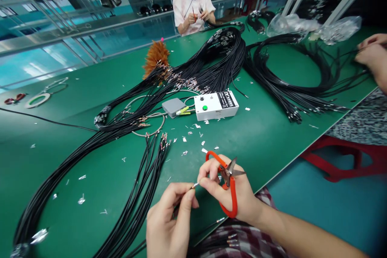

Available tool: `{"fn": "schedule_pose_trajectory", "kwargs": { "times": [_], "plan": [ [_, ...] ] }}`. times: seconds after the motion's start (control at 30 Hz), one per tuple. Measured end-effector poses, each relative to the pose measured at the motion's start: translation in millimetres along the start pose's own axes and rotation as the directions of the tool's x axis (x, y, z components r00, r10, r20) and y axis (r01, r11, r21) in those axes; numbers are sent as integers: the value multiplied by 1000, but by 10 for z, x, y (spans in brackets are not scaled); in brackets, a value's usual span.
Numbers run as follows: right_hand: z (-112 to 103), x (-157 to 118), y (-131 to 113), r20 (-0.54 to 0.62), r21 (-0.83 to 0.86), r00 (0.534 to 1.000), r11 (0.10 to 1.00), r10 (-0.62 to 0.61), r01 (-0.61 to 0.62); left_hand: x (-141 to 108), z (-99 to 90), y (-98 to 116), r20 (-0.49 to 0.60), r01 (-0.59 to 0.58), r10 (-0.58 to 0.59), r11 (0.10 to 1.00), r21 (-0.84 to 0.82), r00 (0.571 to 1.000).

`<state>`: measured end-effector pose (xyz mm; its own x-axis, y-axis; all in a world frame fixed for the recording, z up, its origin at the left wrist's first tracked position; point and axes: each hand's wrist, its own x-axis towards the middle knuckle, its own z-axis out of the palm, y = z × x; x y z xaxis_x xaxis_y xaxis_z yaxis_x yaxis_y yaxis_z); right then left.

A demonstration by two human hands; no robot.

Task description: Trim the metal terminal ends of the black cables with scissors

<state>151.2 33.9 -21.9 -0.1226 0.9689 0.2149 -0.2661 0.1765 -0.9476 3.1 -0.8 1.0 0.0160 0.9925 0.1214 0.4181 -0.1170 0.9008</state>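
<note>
My left hand (pixel 172 213) pinches a thin black cable (pixel 191 188) near its end, between thumb and finger. The cable's tip (pixel 196 184) looks silvery, and the thumb and finger of my right hand (pixel 242 193) close on it. Hooked in that same right hand are red-handled scissors (pixel 232 171) with short blades, pointing to the right. More black cables (pixel 217 242) lie on my lap below, some with stripped ends. Left of my hands, a bundle of black cables (pixel 148 177) with bared coppery ends rests on the green table (pixel 263 141).
Beyond my hands stands a white box (pixel 216 105) with a green button, beside a grey block (pixel 173 107). Large cable bundles (pixel 223 56) spread behind it. Foil scraps (pixel 184 139) litter the table. A person (pixel 193 8) sits opposite; another person's hands (pixel 373 54) are at the right.
</note>
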Motion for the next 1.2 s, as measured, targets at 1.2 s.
{"fn": "schedule_pose_trajectory", "kwargs": {
  "times": [1.2],
  "plan": [
    [-280, 12, -335, 204, -803, 723, 535, 660, -262, 21, 58, -117, 106, -492, 528, 675, 550, 843]
  ]
}}
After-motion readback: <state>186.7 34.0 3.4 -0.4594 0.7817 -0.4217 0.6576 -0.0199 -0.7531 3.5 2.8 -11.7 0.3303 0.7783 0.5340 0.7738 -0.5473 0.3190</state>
